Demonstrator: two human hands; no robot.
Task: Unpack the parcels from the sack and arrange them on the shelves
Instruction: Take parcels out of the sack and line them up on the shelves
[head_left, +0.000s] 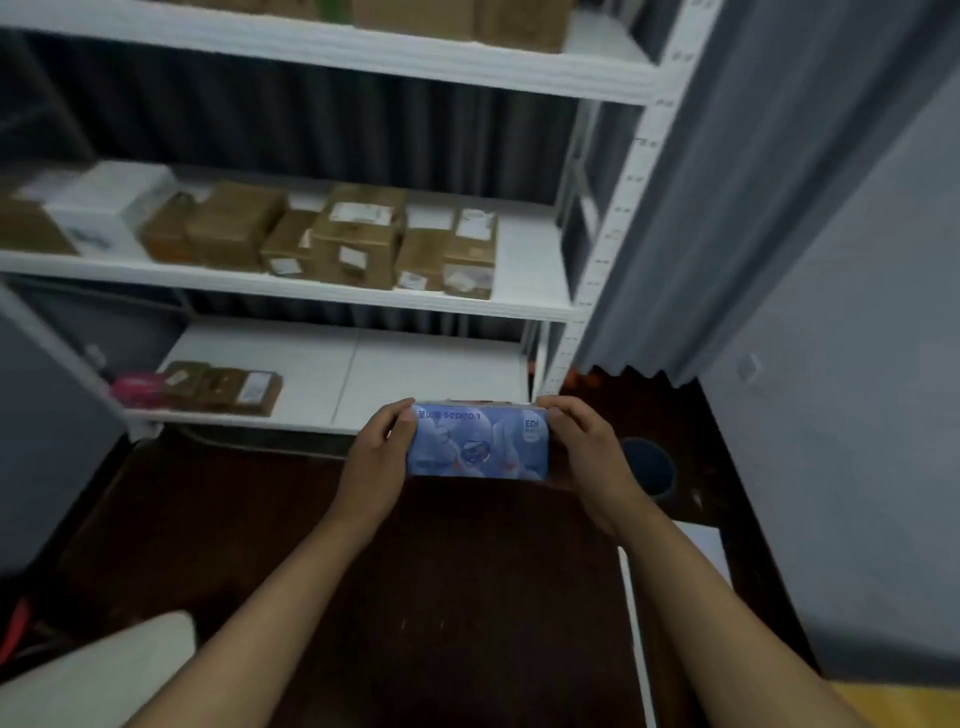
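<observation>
A light-blue printed box (478, 444) hangs in front of the lowest shelf (395, 374), held level between both hands. My left hand (376, 462) grips its left end, fingers curled over the top edge. My right hand (587, 452) grips its right end the same way. The white shelving unit (618, 249) fills the upper view. Its middle shelf (524, 254) carries a row of several brown cardboard parcels (358, 239) and a white one (111, 205). The lowest shelf holds small brown parcels (228, 389) and a pink one (135, 388) at its left end. A pale sack (98, 670) shows at the bottom left.
A grey curtain (753, 208) hangs right of the shelf post, a grey wall (857, 415) beyond it. The floor (415, 571) is dark brown, with a dark round object (649, 462) near my right hand. The right part of the lowest shelf is bare white board.
</observation>
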